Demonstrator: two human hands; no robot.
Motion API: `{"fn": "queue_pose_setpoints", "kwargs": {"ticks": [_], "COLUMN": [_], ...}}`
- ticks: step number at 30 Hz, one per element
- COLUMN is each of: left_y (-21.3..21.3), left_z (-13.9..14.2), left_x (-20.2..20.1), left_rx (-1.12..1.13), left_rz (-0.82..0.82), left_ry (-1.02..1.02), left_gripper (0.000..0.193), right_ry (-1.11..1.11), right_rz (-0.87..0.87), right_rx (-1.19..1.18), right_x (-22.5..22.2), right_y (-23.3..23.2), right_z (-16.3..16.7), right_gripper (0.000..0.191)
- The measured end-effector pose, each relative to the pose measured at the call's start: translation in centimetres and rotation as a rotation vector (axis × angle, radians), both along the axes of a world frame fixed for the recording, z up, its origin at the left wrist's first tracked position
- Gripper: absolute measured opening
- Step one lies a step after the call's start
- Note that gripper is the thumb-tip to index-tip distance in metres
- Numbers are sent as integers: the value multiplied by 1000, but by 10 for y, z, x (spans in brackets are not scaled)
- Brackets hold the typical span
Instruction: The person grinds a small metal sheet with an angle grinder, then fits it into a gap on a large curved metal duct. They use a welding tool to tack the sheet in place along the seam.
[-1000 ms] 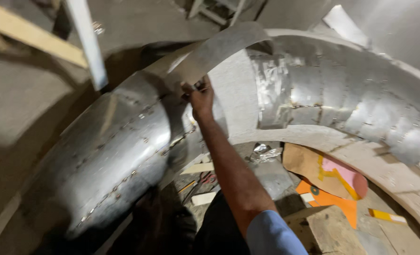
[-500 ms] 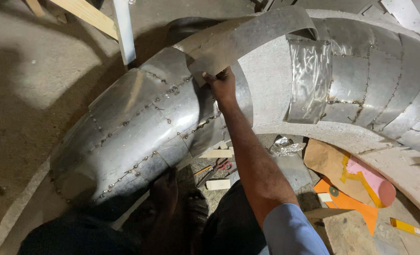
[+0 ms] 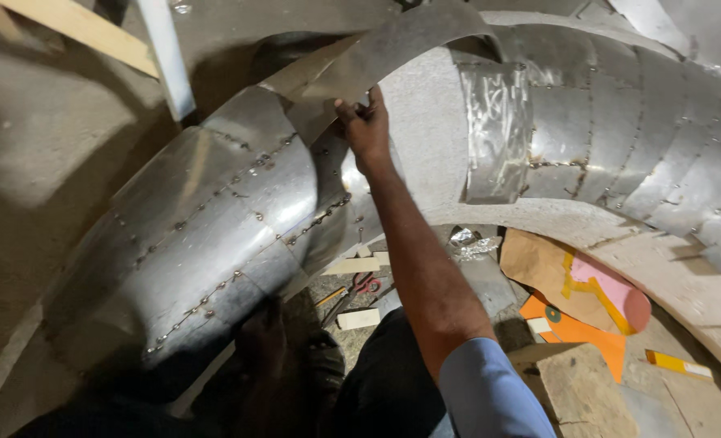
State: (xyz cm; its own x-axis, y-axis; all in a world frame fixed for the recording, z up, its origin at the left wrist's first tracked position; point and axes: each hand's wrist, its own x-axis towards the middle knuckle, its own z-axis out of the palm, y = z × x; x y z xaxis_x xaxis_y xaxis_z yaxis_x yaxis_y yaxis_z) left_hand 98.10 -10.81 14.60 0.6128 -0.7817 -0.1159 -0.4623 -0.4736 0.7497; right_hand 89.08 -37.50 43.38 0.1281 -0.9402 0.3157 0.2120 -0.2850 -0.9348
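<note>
A big curved pipe elbow clad in riveted sheet-metal segments fills the view. Between the segments a band of bare grey insulation shows. A curved sheet-metal strip arches over that gap. My right hand reaches up and grips the strip's lower left edge, against the pipe. My left hand sits in deep shadow under the pipe's lower edge; its grip is too dark to make out.
A wooden plank and a white bar cross the top left. On the floor below lie a pink roll, orange paper, brown cardboard, red-handled snips, small wood blocks and crumpled foil.
My right hand stays on the strip while the view shifts slightly; the strip's free end now reaches further right over the bare insulation.
</note>
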Motion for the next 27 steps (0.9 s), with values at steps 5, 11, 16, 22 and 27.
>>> {"fn": "queue_pose_setpoints", "kwargs": {"ticks": [5, 11, 16, 22, 27], "left_y": [-3, -3, -17, -45, -11], "left_z": [-4, -8, 9, 23, -8], "left_x": [0, 6, -8, -26, -2], "left_rx": [-169, -7, -467, -364, -236], "left_rz": [15, 7, -6, -14, 10], "left_ry": [12, 73, 56, 88, -3], "left_gripper": [67, 60, 49, 49, 52], "right_ry": [-8, 62, 65, 37, 113], "right_rz": [0, -71, -99, -53, -94], "right_rx": [34, 103, 124, 35, 103], "right_x": [19, 20, 12, 3, -18], "right_y": [-12, -12, -17, -25, -45], "right_z": [12, 8, 7, -3, -48], "right_gripper": [49, 48, 49, 60, 68]}}
